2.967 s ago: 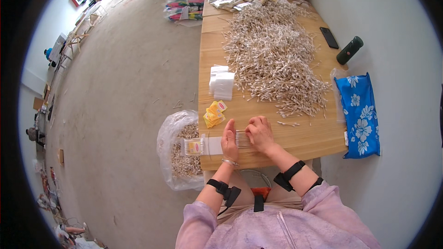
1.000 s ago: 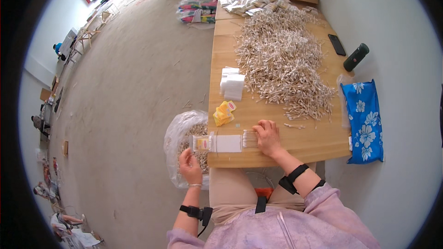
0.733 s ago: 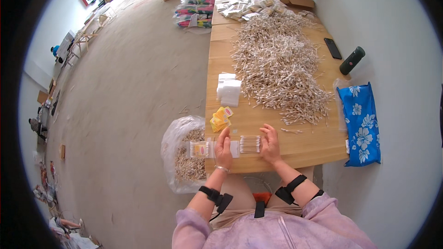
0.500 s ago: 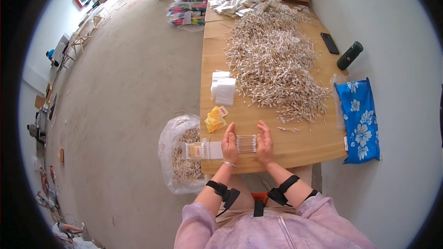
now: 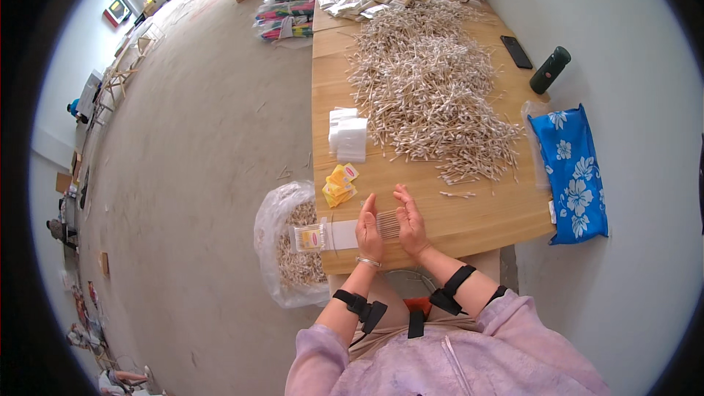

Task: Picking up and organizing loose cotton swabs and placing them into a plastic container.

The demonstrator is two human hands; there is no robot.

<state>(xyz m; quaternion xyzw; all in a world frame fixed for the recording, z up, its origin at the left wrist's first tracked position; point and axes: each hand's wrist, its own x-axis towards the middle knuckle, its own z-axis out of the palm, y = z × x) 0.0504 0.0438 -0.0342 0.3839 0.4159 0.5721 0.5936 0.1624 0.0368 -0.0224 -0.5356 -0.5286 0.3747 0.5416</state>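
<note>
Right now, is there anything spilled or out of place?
Yes: a few swabs lie loose on the floor just beyond the bag, apart from the big heap on the table, so they look dropped.

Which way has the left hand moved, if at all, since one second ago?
Yes, to the right: the left hand was outside the left edge of the table and is now inside that edge.

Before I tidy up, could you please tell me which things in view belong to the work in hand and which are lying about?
Likely in use:
cotton swab row between left hand and right hand
cotton swab pile
yellow cards
white plastic bags
swab packet

Lying about, apparently:
black phone
green bottle
blue flowered package
</note>
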